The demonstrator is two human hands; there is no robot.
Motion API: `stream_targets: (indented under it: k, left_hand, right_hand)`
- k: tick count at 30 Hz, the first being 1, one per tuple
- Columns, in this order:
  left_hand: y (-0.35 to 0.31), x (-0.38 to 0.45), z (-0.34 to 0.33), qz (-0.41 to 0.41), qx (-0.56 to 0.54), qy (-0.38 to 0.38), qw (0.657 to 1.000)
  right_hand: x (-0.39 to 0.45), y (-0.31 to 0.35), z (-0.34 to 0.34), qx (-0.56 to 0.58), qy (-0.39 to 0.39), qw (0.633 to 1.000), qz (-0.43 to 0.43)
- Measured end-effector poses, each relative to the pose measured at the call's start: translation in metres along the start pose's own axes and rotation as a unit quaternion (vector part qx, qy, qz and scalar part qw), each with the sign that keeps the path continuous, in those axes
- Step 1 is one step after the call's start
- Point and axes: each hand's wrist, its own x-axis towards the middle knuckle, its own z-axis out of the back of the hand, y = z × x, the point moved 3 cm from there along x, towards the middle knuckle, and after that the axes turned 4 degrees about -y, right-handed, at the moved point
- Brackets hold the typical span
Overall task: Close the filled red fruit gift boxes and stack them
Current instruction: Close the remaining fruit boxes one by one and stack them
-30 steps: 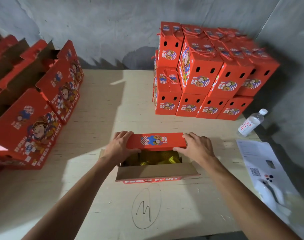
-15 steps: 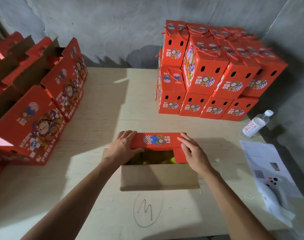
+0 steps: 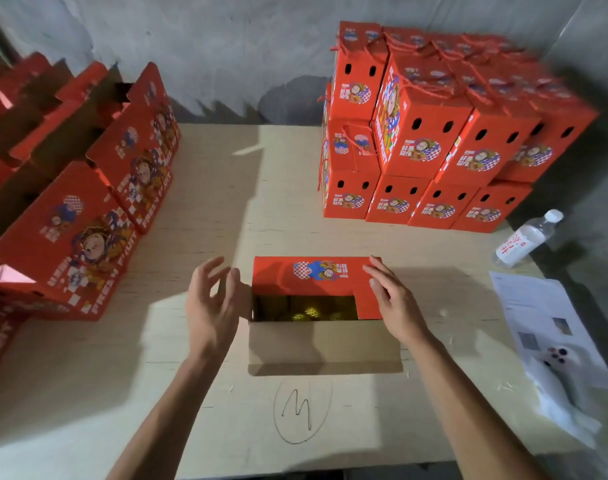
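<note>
One open red cardboard gift box [image 3: 325, 320] is seen on the plywood table [image 3: 226, 209] between two hands, yellow fruit [image 3: 304, 312] inside. Its red side flap is pressed by the flat right hand [image 3: 392, 299]. The left hand [image 3: 212, 303] hovers beside it, fingers spread. A stack of closed boxes [image 3: 430, 133] stands beyond the right hand.

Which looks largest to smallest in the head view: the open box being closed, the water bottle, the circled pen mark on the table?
1. Open box
2. Circled pen mark
3. Water bottle, though it lies farther from the camera, so its true size is unsure.
</note>
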Motion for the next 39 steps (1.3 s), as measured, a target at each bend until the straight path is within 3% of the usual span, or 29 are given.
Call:
stream_targets:
  k: [4,7,9,12,17,23,25,28,32,35,39]
  left_hand:
    - [0.008,-0.012,-0.013,-0.013,-0.089,0.117,0.989]
    - [0.023,-0.026,-0.019,-0.086,0.039,0.210,0.973]
    - [0.031,-0.027,-0.019,-0.141,0.086,0.222,0.961]
    - [0.037,-0.016,-0.016,-0.147,0.084,0.227,0.959]
    - [0.045,0.003,-0.007,-0.140,0.001,0.320,0.937]
    - [0.063,0.025,-0.005,-0.241,0.099,0.387,0.884]
    - [0.064,0.029,-0.006,-0.266,0.119,0.390,0.873]
    - [0.059,0.031,-0.005,-0.292,0.102,0.364,0.878]
    - [0.058,0.020,-0.002,-0.219,0.072,0.408,0.884]
    - [0.055,0.003,-0.005,-0.208,0.109,0.341,0.910]
    - [0.053,-0.019,-0.006,-0.142,0.064,0.269,0.950]
  right_hand:
    - [-0.002,0.001,-0.001,0.022,-0.023,0.999,0.004]
    - [-0.006,0.002,-0.001,0.056,-0.040,0.997,-0.020]
    - [-0.011,0.001,-0.001,0.078,-0.050,0.995,-0.039]
    - [-0.022,0.001,-0.003,0.109,-0.074,0.989,-0.067]
    - [-0.038,0.000,-0.003,0.141,-0.066,0.984,-0.085]
    - [-0.060,-0.006,0.005,0.205,-0.033,0.973,-0.100]
    - [-0.069,-0.005,0.007,0.195,-0.022,0.975,-0.102]
    - [-0.086,-0.003,0.006,0.077,0.028,0.996,-0.035]
    - [-0.102,0.007,0.002,-0.031,0.021,0.999,0.019]
    - [-0.106,0.013,-0.003,0.056,-0.018,0.998,0.000]
    - [-0.098,0.016,-0.005,0.130,-0.047,0.988,-0.074]
